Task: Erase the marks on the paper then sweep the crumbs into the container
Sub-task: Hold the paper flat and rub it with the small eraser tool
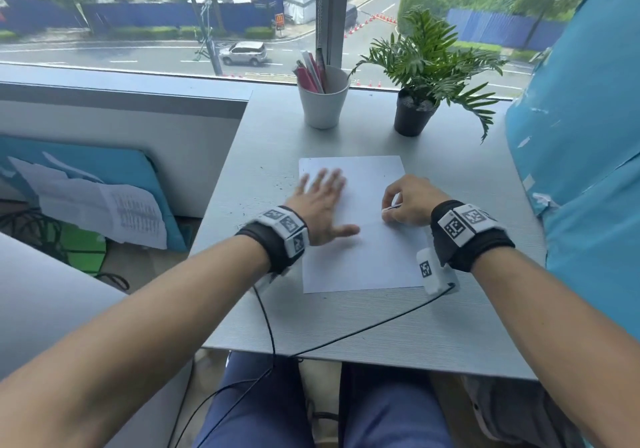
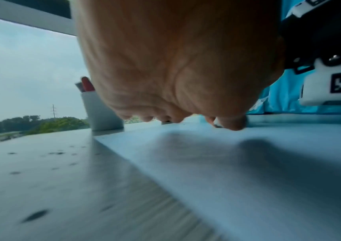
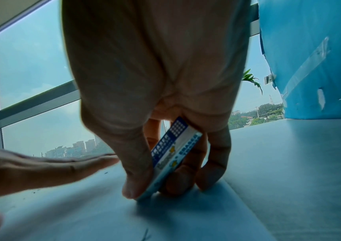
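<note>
Paper (image 1: pixel 360 226) on table (image 1: pixel 450 326), cup (image 1: pixel 323 101) behind it, plant (image 1: pixel 415 111) right of cup, crumbs (image 1: pixel 256 191) left of paper

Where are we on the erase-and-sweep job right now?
Erasing is underway: the right hand pinches the eraser with its end on the paper, and the left hand lies flat on the sheet. Dark crumbs lie on the table left of it, unswept.
</note>
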A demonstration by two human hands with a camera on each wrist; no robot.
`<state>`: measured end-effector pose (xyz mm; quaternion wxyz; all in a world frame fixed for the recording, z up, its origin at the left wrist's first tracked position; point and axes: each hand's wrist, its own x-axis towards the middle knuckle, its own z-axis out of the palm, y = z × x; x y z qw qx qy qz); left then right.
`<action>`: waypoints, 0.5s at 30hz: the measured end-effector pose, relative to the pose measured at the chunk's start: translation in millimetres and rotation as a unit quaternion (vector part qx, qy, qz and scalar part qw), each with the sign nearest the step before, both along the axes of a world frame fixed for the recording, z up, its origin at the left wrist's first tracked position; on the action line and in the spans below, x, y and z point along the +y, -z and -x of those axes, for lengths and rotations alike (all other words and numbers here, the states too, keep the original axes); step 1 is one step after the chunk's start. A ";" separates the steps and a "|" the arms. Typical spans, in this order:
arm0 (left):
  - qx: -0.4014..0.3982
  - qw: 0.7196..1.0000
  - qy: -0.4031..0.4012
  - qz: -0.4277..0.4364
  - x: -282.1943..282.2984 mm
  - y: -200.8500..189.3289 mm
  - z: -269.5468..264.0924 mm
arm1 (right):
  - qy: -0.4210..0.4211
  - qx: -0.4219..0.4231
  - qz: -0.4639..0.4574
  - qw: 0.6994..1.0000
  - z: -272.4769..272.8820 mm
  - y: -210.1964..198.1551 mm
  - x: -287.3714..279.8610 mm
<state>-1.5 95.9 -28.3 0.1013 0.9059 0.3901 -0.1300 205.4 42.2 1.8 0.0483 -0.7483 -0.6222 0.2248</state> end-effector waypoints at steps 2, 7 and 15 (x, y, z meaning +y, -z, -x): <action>-0.006 0.995 0.086 0.051 -5.6 3.3 -21.9 | 0.000 -0.008 -0.005 1.000 0.4 -0.9 0.1; -0.024 0.997 0.015 0.070 18.8 8.6 -21.0 | 0.009 0.002 -0.008 1.000 0.3 -0.6 -0.6; -0.006 0.992 -0.119 0.042 34.3 3.0 36.0 | 0.020 0.019 -0.009 1.000 -1.9 1.5 -1.0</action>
